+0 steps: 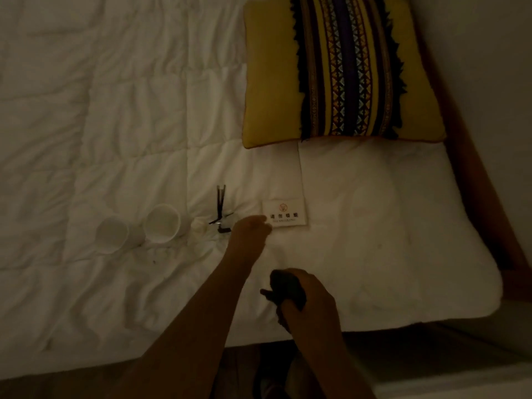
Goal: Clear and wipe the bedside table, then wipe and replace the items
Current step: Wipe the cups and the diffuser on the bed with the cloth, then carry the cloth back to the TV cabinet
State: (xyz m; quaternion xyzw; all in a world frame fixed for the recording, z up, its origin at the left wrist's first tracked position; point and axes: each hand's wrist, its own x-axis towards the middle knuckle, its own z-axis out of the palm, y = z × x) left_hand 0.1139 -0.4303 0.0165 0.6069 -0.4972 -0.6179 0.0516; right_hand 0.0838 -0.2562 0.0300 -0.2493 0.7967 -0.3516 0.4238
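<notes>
The no-smoking card (285,215) lies on the bed (115,110) toward its near edge, beside two white cups (162,223). The left hand (253,230) is at the card's left edge; I cannot tell whether it grips. The right hand (308,300) clenches a dark cloth (288,285). Clearing seems done, while wiping and replacing the items remain.

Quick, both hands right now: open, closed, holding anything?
Left hand: at the sign card edge; grip cannot be told, too dim.
Right hand: closed, gripping a dark cloth.

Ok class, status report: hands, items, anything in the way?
Right hand grips dark cloth. Left hand at the sign card edge, grip unclear. Two white cups and a black item beside it on the duvet.
</notes>
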